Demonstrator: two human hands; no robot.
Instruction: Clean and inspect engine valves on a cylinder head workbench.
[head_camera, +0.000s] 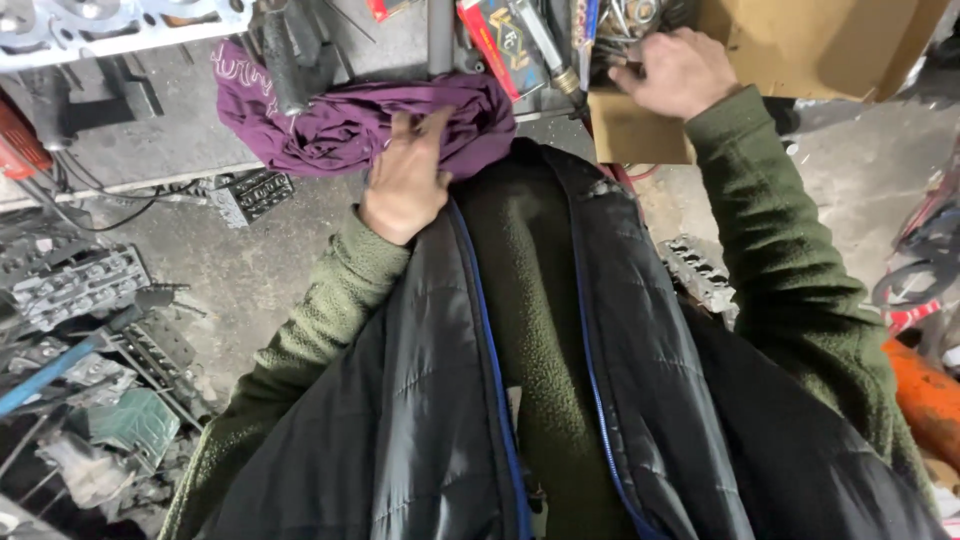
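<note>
My left hand lies flat with fingers spread on a crumpled purple cloth at the bench edge. My right hand reaches into a brown cardboard box full of metal tools and parts, its fingers curled among them; I cannot tell whether it grips anything. Both arms wear green fleece sleeves, and a black padded vest with blue trim fills the lower middle of the view.
A grey workbench carries tools, a red packet and a metal engine part. On the concrete floor lie grey cylinder heads at left and another one at right. An orange object sits at right.
</note>
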